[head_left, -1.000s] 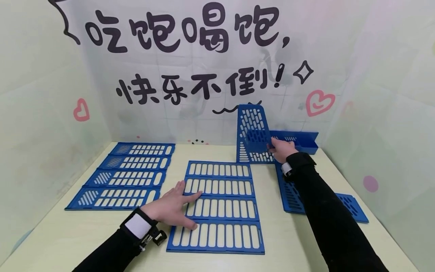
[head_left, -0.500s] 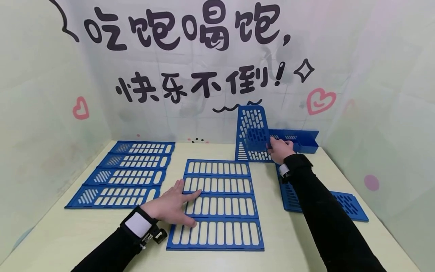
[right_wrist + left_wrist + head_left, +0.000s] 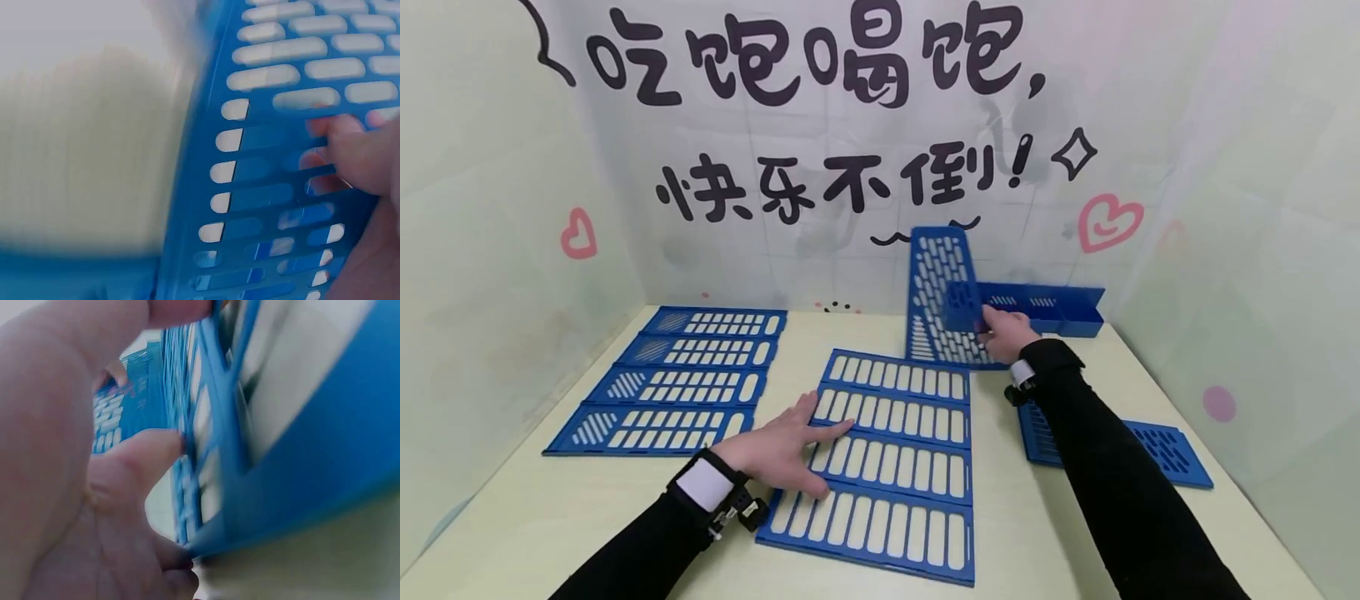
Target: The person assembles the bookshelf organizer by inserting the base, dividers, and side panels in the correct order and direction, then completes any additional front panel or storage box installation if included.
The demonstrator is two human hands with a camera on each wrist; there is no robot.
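My left hand [image 3: 778,450] rests with spread fingers over the left edge of a blue slotted plastic panel [image 3: 891,440] made of several joined strips. Thumb and fingertips meet its edge in the left wrist view, where the panel [image 3: 300,481] is blurred and seen steeply. Toward the back, my right hand [image 3: 1006,333] pinches the edge of an upright blue perforated side panel [image 3: 919,292], tapered toward its top. A small blue box [image 3: 964,312] shows at that panel's lower right. Fingers of the right hand [image 3: 369,156] appear partly through the holes in the right wrist view.
Another blue panel of several joined strips [image 3: 677,406] lies flat on the left. A long blue compartment tray [image 3: 1078,317] stands at the back right. Flat perforated blue pieces [image 3: 1172,479] lie partly beneath the right forearm. Printed cloth walls [image 3: 820,267] enclose the table.
The slotted panel under my left hand has turned clockwise, its near right corner swinging toward me. My right hand and the upright perforated panel have shifted slightly left.
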